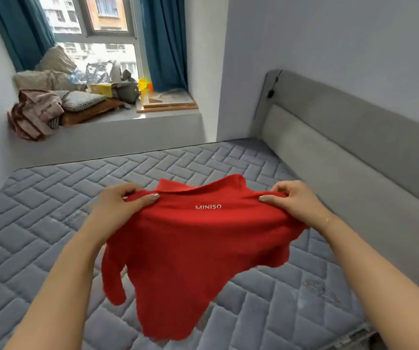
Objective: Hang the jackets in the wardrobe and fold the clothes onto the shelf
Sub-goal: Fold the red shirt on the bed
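the red polo shirt (190,243) hangs in the air above the quilted grey mattress (51,193), its hem and one sleeve drooping free. the left hand (120,203) and right hand (294,198) each pinch a shoulder, fingers (150,198) curled into the cloth. it looks light, soft and limp, a knit with a floppy collar; the shoulder seams seem the best hold.
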A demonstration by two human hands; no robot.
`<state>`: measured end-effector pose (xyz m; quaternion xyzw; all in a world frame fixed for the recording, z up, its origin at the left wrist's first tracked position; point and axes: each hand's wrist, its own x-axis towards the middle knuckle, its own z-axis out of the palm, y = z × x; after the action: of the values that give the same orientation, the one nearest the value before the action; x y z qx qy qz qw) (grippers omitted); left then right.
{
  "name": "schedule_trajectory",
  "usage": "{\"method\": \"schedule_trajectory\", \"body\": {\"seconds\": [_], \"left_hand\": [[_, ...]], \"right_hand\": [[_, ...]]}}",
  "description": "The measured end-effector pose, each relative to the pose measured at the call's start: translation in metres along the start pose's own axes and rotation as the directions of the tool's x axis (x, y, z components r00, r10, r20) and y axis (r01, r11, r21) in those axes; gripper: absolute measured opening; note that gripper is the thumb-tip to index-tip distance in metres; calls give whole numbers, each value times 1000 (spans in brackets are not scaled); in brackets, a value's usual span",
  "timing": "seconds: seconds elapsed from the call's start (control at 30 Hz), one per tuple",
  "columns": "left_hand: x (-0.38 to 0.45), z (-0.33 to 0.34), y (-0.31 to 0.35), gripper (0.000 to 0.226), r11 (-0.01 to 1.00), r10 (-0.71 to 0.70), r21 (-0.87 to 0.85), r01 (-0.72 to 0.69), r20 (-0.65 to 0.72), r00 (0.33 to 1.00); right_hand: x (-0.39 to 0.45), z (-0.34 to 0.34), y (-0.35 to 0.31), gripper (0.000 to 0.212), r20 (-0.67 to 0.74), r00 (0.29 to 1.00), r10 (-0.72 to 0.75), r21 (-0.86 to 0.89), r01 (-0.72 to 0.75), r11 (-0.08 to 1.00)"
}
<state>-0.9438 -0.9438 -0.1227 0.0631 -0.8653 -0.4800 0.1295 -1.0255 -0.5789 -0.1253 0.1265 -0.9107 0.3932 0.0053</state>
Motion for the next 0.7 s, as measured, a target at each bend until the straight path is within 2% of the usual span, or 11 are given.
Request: {"method": "schedule_trajectory", "body": {"seconds": [0.03,0.1,0.17,0.3,0.43,0.57,0.7], "left_hand": [[-1,7,3,24,991,-36,-124,51,119,992],[-2,21,9,41,910,-65,-364,197,345,936],[2,44,17,43,861,-84,-425,279,423,902],[7,112,39,21,831,-143,-448,331,402,904],[12,181,61,10,769,-152,-531,355,387,909],[9,271,84,8,699,-204,-583,414,393,897],[0,356,104,13,566,-276,-687,455,363,890]], "right_hand": [[-7,-7,12,27,-45,999,12,16,-12,1000],[-18,-23,33,18,-163,987,1,99,15,995],[-22,-38,52,6,-185,983,-20,148,48,988],[-17,-61,101,6,-228,974,16,137,16,991],[-1,-87,170,5,-204,978,53,-24,-59,998],[39,-130,232,10,-262,964,47,-138,-86,987],[103,-169,264,17,-255,966,52,-197,-104,975]]}}
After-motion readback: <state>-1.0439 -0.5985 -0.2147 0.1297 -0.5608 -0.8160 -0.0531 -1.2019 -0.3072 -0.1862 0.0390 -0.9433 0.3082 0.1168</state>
